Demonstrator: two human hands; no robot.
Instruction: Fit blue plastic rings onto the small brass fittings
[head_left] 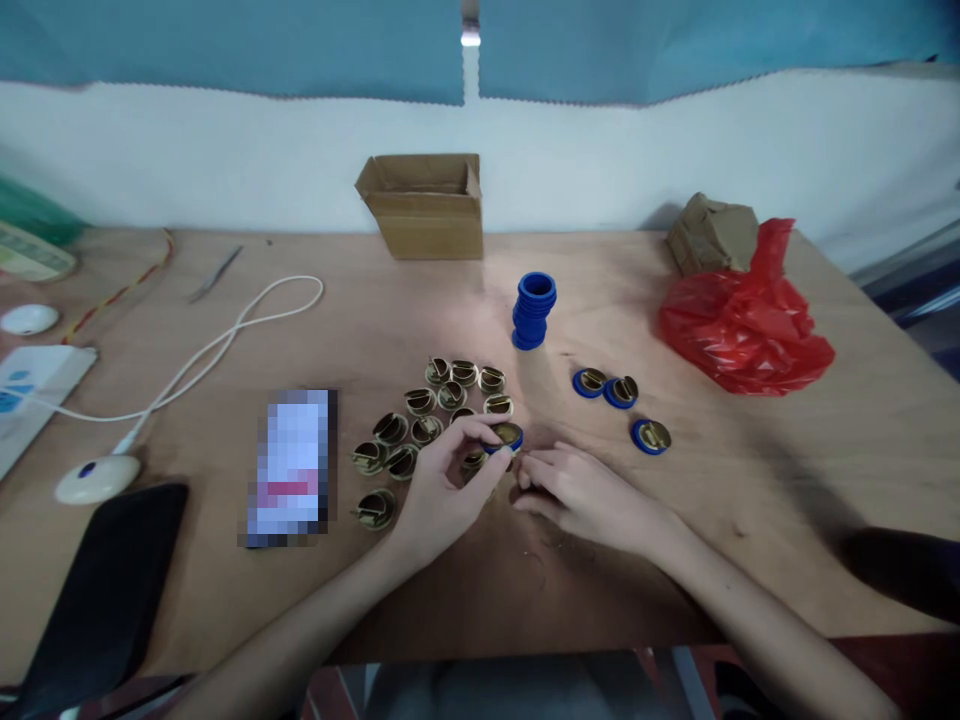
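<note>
Blue-ringed brass cap (507, 436), no legible writing

1. The desk (750, 480) is matt, lightly grained wood.
2. The brass-coloured discs (420, 402) look like dull metal.
3. The stacked blue rings (534, 310) are smooth plastic.
4. The far box (426, 205) is matt cardboard.
5. The right-hand red bag (742, 325) is glossy, crinkled plastic.

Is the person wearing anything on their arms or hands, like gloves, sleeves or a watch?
No. Both forearms are bare as far as the picture shows, with no sleeves in view. The left hand and right hand have no gloves, rings, watch or bracelet visible.
</note>
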